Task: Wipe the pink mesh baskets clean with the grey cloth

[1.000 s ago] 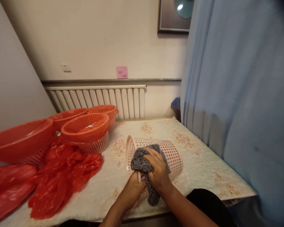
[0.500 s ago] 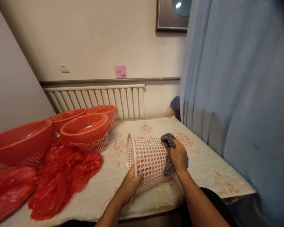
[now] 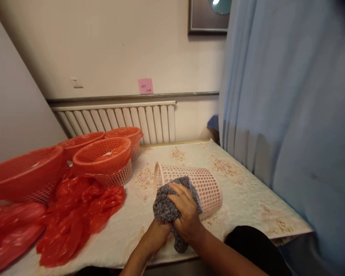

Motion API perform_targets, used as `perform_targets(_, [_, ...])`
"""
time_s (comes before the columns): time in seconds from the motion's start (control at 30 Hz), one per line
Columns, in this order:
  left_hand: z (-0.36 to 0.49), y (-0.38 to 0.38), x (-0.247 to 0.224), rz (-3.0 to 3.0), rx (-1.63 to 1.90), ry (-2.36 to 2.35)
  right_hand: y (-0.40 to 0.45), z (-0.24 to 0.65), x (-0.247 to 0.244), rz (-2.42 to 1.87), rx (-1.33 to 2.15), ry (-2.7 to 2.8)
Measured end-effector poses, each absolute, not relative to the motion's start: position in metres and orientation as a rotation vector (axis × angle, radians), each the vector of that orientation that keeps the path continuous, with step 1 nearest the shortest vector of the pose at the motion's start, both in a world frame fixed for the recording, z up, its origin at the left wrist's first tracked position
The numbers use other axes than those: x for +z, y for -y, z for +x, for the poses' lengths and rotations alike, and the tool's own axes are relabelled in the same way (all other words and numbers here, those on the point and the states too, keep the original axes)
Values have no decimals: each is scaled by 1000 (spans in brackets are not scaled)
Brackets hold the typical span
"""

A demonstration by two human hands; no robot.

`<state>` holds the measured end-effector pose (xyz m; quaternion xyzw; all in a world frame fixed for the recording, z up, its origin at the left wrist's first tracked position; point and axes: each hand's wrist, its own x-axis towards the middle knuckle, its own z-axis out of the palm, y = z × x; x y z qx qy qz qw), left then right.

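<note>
Spreading beneath everything, flower-patterned table point(image 3: 241, 199). Grouped at left, red-lined baskets point(image 3: 102, 166), presumably kept aside for elbow room. Tipped on its side, front middle, pink basket point(image 3: 209, 188), likely to expose its wall. Bunched against that, grey cloth point(image 3: 164, 203), clasped by right hand point(image 3: 186, 210). At rim end, left hand point(image 3: 158, 234), partly under cloth, probably steadying; unable to tell its grip.
</note>
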<state>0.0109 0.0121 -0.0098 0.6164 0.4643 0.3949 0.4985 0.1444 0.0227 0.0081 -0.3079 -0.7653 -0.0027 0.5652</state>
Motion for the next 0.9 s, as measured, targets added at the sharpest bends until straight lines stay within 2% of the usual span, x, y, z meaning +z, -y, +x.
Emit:
perform_targets(0.33, [23, 7, -29, 1541, 916, -837, -30, 160, 22, -849, -9, 1764])
perform_targets(0.6, [37, -9, 8, 1310, 1170, -848, -43, 168, 14, -908, -27, 1791])
perform_targets(0.9, [35, -11, 9, 1237, 1100, -814, -100, 251, 2, -1464, -85, 1491])
